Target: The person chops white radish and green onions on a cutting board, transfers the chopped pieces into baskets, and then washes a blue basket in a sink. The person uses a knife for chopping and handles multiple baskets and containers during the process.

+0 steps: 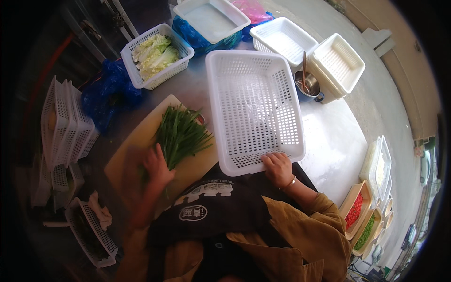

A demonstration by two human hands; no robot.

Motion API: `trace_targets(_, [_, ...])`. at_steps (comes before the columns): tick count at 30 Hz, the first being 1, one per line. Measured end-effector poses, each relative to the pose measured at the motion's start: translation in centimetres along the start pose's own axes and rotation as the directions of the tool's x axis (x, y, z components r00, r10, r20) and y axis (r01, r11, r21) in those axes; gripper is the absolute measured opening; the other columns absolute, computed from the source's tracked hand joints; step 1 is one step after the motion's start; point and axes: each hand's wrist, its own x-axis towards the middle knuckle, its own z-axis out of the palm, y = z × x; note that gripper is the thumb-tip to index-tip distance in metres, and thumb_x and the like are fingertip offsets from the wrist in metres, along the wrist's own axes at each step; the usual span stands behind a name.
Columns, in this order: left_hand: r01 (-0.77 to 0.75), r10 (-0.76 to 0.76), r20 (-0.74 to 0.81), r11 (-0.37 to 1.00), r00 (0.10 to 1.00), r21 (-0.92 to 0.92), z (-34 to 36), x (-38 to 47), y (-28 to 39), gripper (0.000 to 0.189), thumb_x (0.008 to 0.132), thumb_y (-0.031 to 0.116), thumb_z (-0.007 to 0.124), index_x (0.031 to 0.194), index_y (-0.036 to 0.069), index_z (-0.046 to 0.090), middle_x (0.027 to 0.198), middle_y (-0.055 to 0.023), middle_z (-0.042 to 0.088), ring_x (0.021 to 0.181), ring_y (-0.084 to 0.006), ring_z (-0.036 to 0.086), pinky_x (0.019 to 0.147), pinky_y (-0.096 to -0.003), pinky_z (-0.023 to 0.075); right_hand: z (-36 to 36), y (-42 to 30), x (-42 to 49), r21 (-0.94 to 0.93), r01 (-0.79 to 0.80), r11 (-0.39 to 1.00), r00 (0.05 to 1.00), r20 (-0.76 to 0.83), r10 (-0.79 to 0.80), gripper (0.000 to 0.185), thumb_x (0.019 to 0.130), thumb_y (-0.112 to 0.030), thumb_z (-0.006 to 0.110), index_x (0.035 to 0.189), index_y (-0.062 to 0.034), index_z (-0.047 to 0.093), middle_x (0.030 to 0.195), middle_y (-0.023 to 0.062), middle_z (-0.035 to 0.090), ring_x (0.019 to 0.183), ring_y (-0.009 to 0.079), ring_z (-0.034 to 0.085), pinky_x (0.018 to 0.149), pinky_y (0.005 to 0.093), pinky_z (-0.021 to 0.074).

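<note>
A bunch of long green leaf vegetable (pixel 179 134), resembling garlic chives, lies on a yellowish cutting board (pixel 130 151). My left hand (pixel 158 167) is blurred at the lower stalk end of the bunch. Its fingers point towards the greens, but whether they grip the stalks cannot be made out. My right hand (pixel 278 169) grips the near rim of a large white perforated plastic basket (pixel 250 105). That basket is tilted towards me, with nothing in it. Partly hidden behind the leaves is a small round dish (pixel 201 119) with something red.
Halved napa cabbage fills another white basket (pixel 185 65). Blue plastic bags (pixel 114 88) lie left of it. Right of the large basket stand a metal pot (pixel 308 88) with chopsticks and stacked white baskets (pixel 334 67). Trays of chopped red (pixel 354 211) and green food (pixel 364 232) stand far right.
</note>
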Motion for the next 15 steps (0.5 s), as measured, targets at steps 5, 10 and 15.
trace_targets(5, [0.026,-0.026,0.0,0.998,1.0,0.053,0.0,0.1,0.4,0.124,0.056,0.032,0.085,0.147,0.007,0.005,0.141,-0.0281,0.024,0.131,-0.0425,0.025,0.106,-0.0577,0.0167,-1.8,0.0,3.0,-0.01,0.155,0.988,0.957,-0.246,-0.153,0.031,0.068,-0.01,0.058,0.098,-0.002,0.061,0.097,0.0122,0.064,0.089,0.026,0.062,0.069,0.036,0.0479])
trace_targets(10, [0.12,-0.125,0.094,0.991,0.988,0.057,-0.4,0.2,1.0,0.121,0.058,0.037,0.084,0.147,0.007,0.008,0.143,-0.027,0.023,0.133,-0.0437,0.023,0.106,-0.0613,0.0146,-5.8,0.5,6.6,0.458,0.158,0.875,0.904,-0.423,0.059,0.018,0.07,-0.006,0.065,0.087,-0.0033,0.064,0.083,0.0121,0.066,0.076,0.0253,0.065,0.068,0.0326,0.0498])
trace_targets(15, [0.106,-0.109,0.036,0.991,0.993,0.081,-0.4,-0.2,1.1,0.121,0.058,0.038,0.083,0.148,0.008,0.008,0.143,-0.0256,0.024,0.132,-0.0425,0.025,0.105,-0.061,0.017,-9.0,4.0,7.6,0.837,0.48,-0.261,0.594,-0.091,0.8,0.036,0.088,-0.011,0.06,0.121,0.0002,0.05,0.112,0.0133,0.06,0.098,0.0252,0.061,0.084,0.0361,0.0501])
